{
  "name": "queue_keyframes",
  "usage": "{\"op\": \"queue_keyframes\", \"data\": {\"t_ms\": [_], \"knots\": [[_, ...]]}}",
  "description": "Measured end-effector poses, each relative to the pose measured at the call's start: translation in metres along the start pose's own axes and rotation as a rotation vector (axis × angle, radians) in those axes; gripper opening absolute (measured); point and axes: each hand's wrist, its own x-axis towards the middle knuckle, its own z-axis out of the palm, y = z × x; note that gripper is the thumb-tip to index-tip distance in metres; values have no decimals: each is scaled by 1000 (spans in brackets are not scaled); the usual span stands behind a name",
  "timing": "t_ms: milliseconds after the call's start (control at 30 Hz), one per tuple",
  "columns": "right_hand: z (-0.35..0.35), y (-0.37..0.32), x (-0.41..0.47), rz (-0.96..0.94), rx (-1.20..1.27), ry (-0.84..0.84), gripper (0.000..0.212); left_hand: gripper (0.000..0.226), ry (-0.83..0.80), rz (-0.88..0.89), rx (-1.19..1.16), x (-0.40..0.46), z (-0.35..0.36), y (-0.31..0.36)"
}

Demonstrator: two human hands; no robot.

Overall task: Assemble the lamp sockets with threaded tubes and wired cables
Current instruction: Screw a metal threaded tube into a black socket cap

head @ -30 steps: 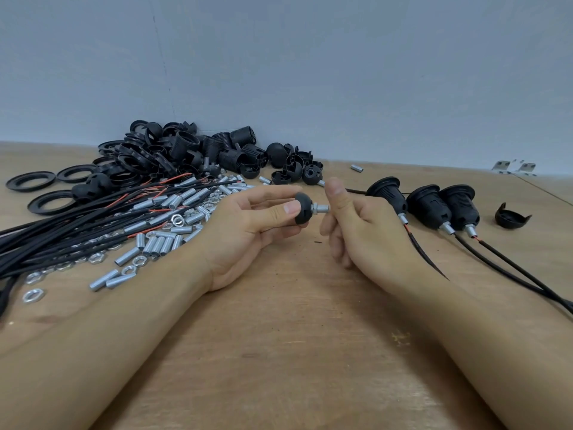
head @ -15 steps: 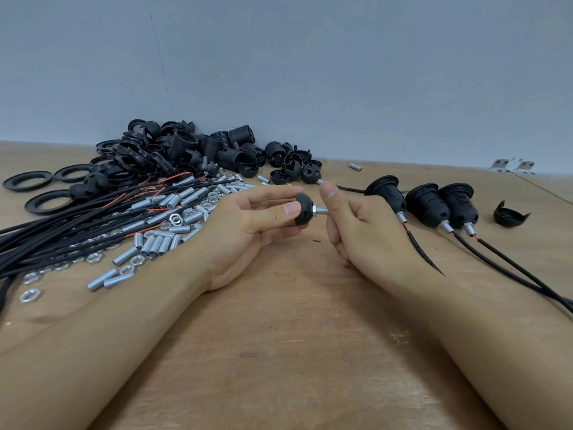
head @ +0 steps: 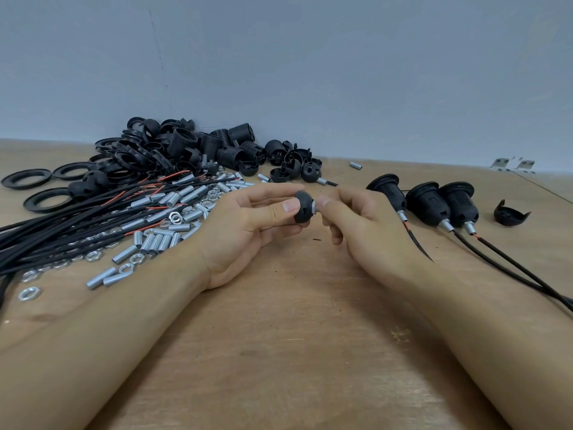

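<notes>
— What do we hold?
— One black socket cap, above the bench; our left hand grips it; our right hand's fingers pinch its threaded tube.
— And finished?
— Three assembled sockets beside our right hand; one loose cap further right.

A light brown wooden table is covered at the left by black wired cables, short silver threaded tubes and black plastic socket parts; three assembled black lamp sockets are laid at the right.
</notes>
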Motion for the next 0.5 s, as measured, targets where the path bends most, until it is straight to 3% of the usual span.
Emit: {"op": "queue_keyframes", "data": {"t_ms": [133,267,500], "knots": [[2,-1,-2,3,18,23,58,42,-4,8,3,0,0,0],[1,-4,-2,-21,19,-14,32,39,2,5,-11,0,0,0],[2,-4,-3,0,22,-30,55,42,-26,19,14,1,-1,0]]}}
